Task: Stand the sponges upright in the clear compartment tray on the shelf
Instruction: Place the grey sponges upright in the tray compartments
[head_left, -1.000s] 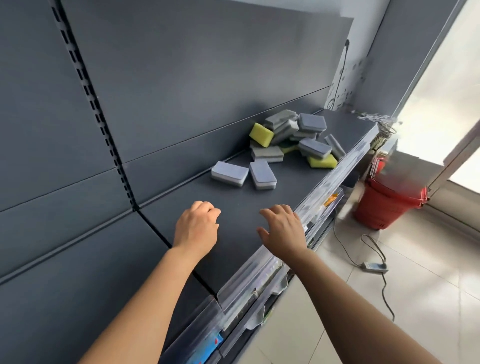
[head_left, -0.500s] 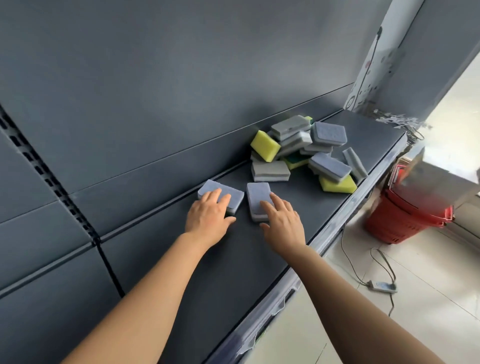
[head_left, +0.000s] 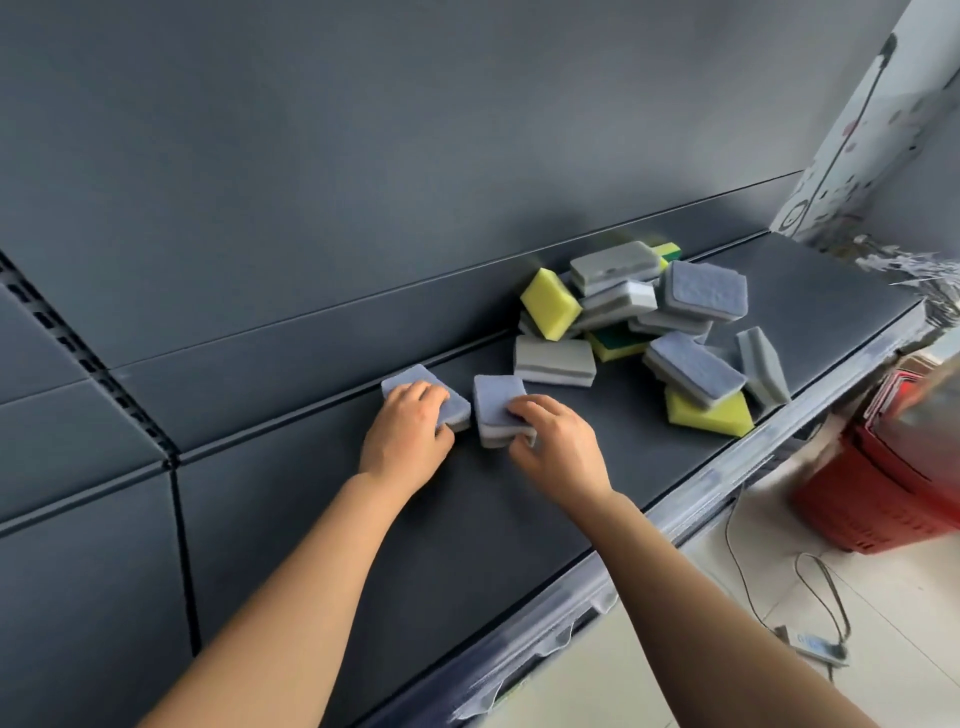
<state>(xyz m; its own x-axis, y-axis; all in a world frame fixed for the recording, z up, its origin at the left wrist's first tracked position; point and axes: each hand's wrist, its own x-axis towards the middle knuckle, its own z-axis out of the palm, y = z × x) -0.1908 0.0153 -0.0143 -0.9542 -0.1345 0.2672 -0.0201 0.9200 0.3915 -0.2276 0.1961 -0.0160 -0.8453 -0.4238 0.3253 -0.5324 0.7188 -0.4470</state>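
The left hand (head_left: 410, 436) is gripping the left sponge (head_left: 406, 375), fingers curling over its near part. The right hand (head_left: 558, 441) is pinching the right sponge (head_left: 493, 397) between curled fingers and thumb. Both are lying flat, blue face up, just apart on the dark shelf (head_left: 467, 545). The right one's long axis is running near to far; the left one's is slanting from far left to near right. Fingers are hiding their near ends. A pile of sponges (head_left: 623, 306) is sitting farther right, and a red basket (head_left: 872, 499) is showing blurred and cut off.
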